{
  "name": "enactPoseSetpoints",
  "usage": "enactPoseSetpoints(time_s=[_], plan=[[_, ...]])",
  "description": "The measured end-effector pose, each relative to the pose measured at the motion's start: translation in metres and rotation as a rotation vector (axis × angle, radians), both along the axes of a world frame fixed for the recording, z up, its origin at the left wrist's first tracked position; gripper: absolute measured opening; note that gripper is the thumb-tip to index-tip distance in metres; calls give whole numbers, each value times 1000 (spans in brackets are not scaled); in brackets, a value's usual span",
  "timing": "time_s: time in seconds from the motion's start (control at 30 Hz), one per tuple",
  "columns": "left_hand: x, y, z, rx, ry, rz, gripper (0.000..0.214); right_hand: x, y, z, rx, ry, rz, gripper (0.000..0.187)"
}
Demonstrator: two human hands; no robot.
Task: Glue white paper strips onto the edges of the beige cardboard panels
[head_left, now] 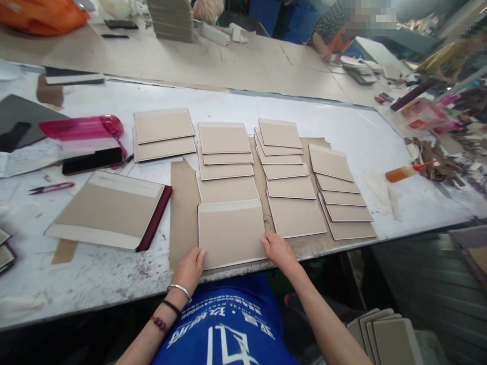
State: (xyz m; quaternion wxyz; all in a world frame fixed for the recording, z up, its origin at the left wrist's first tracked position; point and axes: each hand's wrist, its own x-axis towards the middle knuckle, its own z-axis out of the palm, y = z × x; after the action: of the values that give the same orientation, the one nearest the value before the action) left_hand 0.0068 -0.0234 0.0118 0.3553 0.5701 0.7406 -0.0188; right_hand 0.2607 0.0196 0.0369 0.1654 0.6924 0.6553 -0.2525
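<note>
While being held from both sides at near edge of white tabletop [144, 274], lying over near end of a column of overlapping panels [228, 189]: one beige panel [230, 233], showing pale strip along far margin. Left hand [189, 268]: pinching near left corner, thumb resting on top. Right hand [279, 251]: pinching right edge, just beyond near corner. Undersides of both grips: hiding from view; firmness impossible to tell. For good handling: probably best keeping both sides level, gripping by margins only, matching alignment with column beyond, avoiding nudging neighbouring panels [297, 217] just to right. Underneath: brown sheet [180, 218], covering part of tabletop. Left: large cover [106, 208], lying flat, maroon strip running down right side; farther left, pink snips [57, 187] and, beyond, pink case [81, 128]. Right: orange bottle [399, 174], lying sideways, red nozzle pointing right. Far side: second table [262, 58], bearing grey stack [171, 20].
</note>
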Motion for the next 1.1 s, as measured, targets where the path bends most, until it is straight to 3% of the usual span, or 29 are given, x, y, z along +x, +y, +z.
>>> enactPoseSetpoints(time_s=[0.37, 1.1], plan=[[-2, 6, 4, -47, 46, -36, 24, -3, 9, 2, -104, -56, 13, 28], [-2, 7, 12, -84, 88, -92, 26, -6, 0, -1, -37, -39, 4, 24]])
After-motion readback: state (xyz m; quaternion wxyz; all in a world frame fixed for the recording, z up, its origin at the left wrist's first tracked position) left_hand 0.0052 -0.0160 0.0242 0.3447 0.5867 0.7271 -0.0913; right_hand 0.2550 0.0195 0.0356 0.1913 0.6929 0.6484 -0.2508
